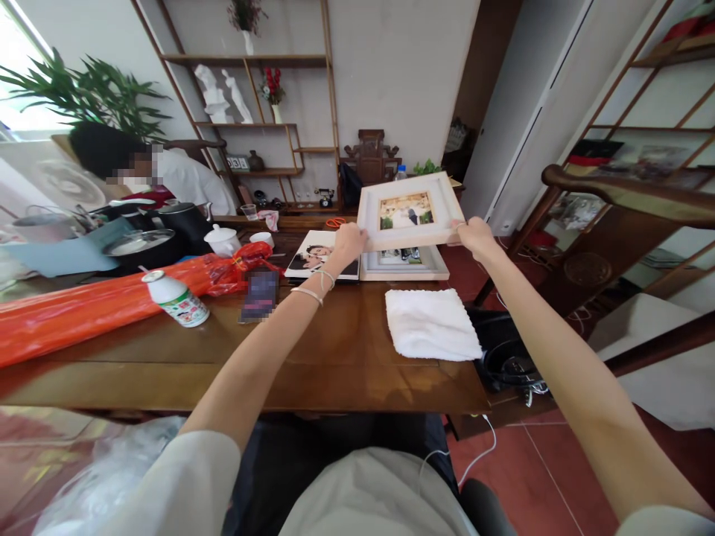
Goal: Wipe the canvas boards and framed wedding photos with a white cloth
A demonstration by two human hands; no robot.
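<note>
Grips the raised picture frame (407,211) by its sides between left hand (351,243) and right hand (474,237); seems stiff, light, probably fragile; best held by the rim.

Daylight glares from the upper-left window (12,53), edges stretching wide.

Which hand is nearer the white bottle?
Left. The left hand, gripping the left edge of the picture frame, is right of the bottle; the right hand, on the frame's right edge, is farther right.
</note>
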